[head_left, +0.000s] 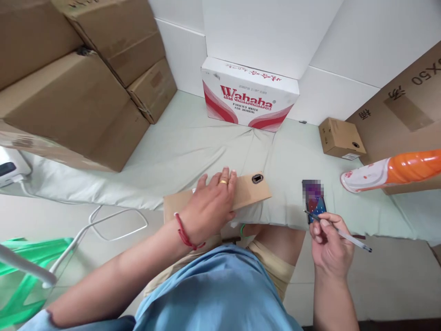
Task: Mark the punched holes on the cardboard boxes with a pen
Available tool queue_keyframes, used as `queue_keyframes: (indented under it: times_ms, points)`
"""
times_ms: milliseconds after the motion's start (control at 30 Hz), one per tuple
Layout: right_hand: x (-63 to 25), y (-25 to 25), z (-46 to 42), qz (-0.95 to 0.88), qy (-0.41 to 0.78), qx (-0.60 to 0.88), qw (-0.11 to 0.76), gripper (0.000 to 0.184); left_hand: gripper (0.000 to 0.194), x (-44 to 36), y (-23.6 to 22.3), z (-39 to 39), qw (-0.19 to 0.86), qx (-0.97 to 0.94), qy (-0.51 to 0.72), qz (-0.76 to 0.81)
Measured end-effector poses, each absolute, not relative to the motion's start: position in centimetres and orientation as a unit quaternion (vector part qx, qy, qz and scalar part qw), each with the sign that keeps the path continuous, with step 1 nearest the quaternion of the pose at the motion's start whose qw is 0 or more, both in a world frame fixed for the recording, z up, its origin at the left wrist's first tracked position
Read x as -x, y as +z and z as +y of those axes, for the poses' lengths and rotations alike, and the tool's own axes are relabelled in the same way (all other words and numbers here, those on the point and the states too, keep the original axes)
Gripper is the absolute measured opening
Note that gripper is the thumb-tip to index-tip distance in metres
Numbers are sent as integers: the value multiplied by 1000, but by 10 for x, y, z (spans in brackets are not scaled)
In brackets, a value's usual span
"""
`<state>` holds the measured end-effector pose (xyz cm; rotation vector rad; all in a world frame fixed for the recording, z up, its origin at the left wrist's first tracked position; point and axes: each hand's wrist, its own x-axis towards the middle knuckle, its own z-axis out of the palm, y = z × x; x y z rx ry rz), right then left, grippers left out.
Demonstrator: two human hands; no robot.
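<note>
My left hand (212, 200) lies flat, palm down, across a slim brown cardboard box (246, 193) near the front edge of the covered table. The box has a dark-rimmed hole at its right end, and my hand hides its middle. In my right hand (331, 243) a slim pen (355, 240) is held between thumb and fingers, its dark tip pointing up and to the left. Just beyond those fingers a smartphone (316, 202) rests on the cloth with its screen lit; part of the screen is blurred out.
A white and red Wahaha water carton (248, 96) stands against the wall. Large cardboard boxes (79, 105) are stacked on the left. To the right are a small box (341, 138), an orange and white bottle (396, 170) and a big carton (406, 101). A green bag (34, 262) lies below left.
</note>
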<state>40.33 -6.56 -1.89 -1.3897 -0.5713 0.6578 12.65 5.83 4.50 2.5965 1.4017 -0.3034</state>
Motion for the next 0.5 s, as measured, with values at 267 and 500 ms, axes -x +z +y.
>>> queue_keyframes:
  times_ms: [267,500]
  points:
    - [-401,-7,-38,-199,441,577,658,23,78,-118,24,49,93,-893,64,436]
    - [-366,16,1,-287,419,617,602,35,46,-128,16,42,99,-913,119,378]
